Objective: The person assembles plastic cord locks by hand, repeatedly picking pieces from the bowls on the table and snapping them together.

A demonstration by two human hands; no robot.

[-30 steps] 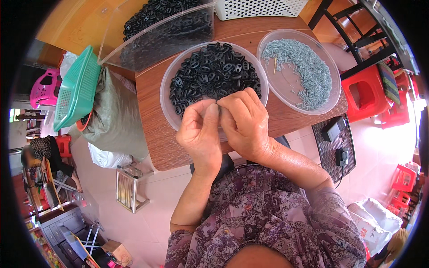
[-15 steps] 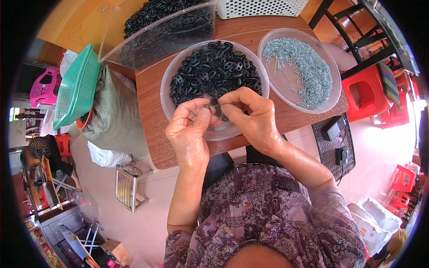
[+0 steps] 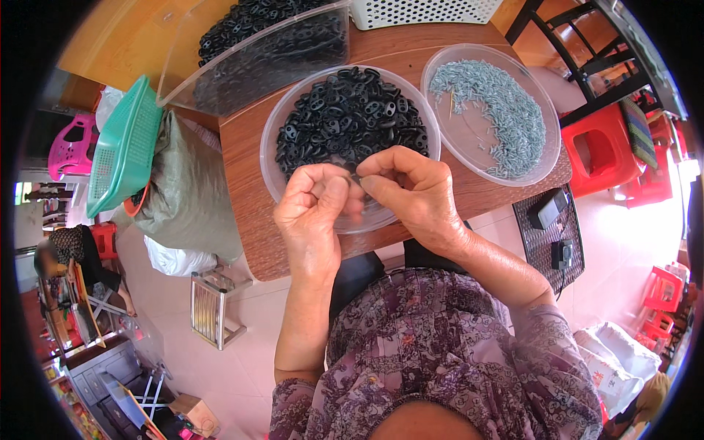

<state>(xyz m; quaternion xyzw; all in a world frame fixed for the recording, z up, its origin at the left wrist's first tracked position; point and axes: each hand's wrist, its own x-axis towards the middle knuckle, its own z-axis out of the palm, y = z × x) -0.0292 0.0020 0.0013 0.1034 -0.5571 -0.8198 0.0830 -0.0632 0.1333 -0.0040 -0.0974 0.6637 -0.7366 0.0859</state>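
Both my hands meet over the near part of a round clear bowl (image 3: pixel 268 147). Black oval pieces with two holes (image 3: pixel 359 110) fill its far part. My left hand (image 3: pixel 314 209) is closed, its thumb bent toward the index finger. My right hand (image 3: pixel 414 187) pinches close against it, thumb and index fingertip together. Only a tiny dark bit shows between the fingertips; what each hand holds is too hidden to name. Right of the bowl, a round clear tray (image 3: pixel 458 158) carries many small grey-blue slim pieces (image 3: pixel 513 125).
A clear bin (image 3: pixel 275 70) of similar black pieces stands at the back left, a white perforated basket (image 3: pixel 425 13) behind. Left of the brown table (image 3: pixel 253 198) are a green basket (image 3: pixel 128 147) and a full sack (image 3: pixel 187 191). A red stool (image 3: pixel 601 150) stands at the right.
The dark piece seen between my fingers earlier is now nearly out of sight. My fingertips have come closer together; both hands stay over the bowl.
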